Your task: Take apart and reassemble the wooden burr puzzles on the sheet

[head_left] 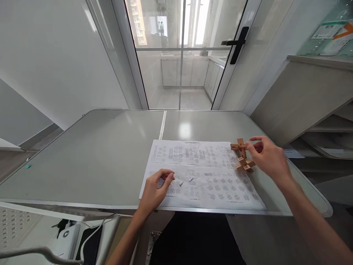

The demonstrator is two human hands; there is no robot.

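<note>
On a grey table, near its right end, two small groups of wooden blocks are set at the right edge of a large printed sheet. Blocks are crossed over one another in both groups, and the nearer group is splayed like a star. Fingertips of the right hand are brought to the farther group, with thumb and forefinger drawn narrow at the end of a thin block; whether it is gripped or only touched cannot be told. By the lower left of the sheet the left hand is held, its fingers loosely curled and thumb and forefinger close together; nothing is seen in them, though something tiny could be hidden.

As far as can be judged, the work is partly done: some blocks are put across each other, but no single, closed shape is made, and the two groups are yet to be joined or sorted, if that is wanted.

Rows of little diagrams are printed on the sheet, too fine to be read. Two small dark marks on it may be print or loose bits. Signs on the blocks are blurred, and parts of the farther group are covered by the fingers. Bottles at the upper right are cut off by the frame.
</note>
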